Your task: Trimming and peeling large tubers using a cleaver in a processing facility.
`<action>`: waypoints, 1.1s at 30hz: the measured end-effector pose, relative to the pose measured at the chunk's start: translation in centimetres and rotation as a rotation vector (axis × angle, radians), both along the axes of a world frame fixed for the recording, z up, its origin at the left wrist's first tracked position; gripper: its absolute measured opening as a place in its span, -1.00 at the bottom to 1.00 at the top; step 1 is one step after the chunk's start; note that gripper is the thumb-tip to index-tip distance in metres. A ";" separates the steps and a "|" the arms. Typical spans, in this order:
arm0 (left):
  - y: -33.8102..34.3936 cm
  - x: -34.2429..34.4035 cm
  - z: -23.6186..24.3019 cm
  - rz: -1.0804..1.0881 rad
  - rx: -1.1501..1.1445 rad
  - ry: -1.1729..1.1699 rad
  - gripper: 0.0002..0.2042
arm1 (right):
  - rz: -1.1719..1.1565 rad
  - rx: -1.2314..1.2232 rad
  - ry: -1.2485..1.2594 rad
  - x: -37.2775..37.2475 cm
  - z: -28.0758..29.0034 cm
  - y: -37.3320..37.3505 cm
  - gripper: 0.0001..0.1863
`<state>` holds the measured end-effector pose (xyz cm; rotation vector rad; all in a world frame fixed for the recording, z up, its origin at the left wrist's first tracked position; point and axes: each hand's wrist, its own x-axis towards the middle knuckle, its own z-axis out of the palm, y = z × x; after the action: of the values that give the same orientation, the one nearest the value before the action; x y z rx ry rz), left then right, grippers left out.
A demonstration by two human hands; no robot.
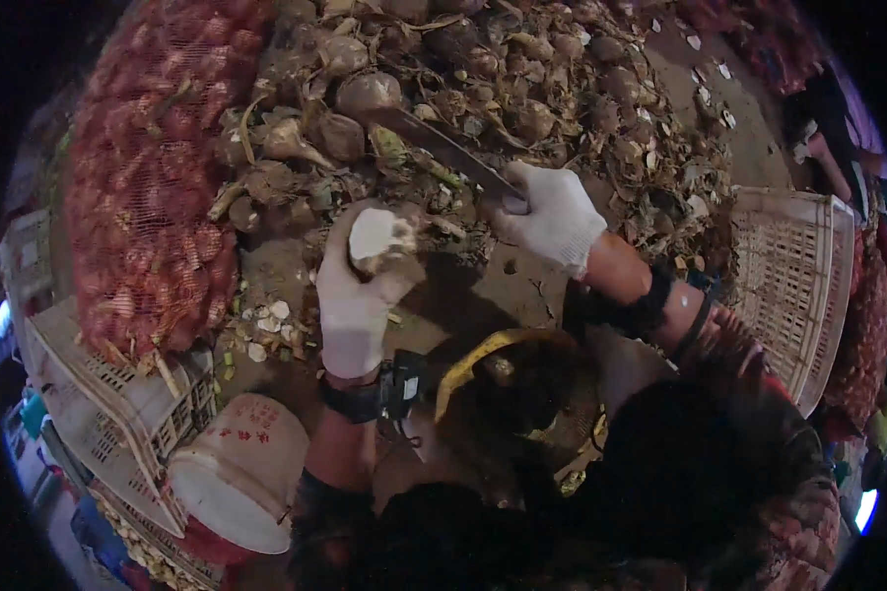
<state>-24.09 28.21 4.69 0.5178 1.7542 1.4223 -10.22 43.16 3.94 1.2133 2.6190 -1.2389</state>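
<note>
- The white-gloved left hand (340,305) points upward, its fingers and thumb curled in a grip.
- The right hand (560,217), gloved likewise, is closed firmly, to the right of the left one.
- The left forearm (343,448) rises almost straight; the right forearm (621,271) comes slantwise from lower right.
- Both elbows seem bent, but shadow makes this uncertain.

Floor (759,148) brown, dull, visible upper right. Light dim overall; bright patch (3,320) far left, white glare (866,510) lower right.
</note>
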 end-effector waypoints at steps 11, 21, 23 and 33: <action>-1.9 1.4 1.4 -0.781 0.045 0.029 -0.64 | 0.134 -0.080 -0.186 3.6 -5.6 -0.6 -0.64; 3.5 -12.6 -4.5 -0.135 -0.470 0.892 -0.36 | -0.064 -0.248 -0.009 1.2 -1.2 -0.5 -0.65; 3.2 -9.8 -3.0 -0.149 -0.478 0.952 -0.37 | -0.107 -0.303 -0.094 -0.2 -0.1 -0.3 -0.54; 3.2 -0.4 -0.1 -0.094 0.099 0.284 -0.42 | -0.305 -0.714 0.424 -1.4 1.3 -0.6 -0.63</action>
<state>-24.46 31.37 4.57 0.8807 1.8566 1.4290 -11.59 42.61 5.28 1.3104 1.8766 -2.4228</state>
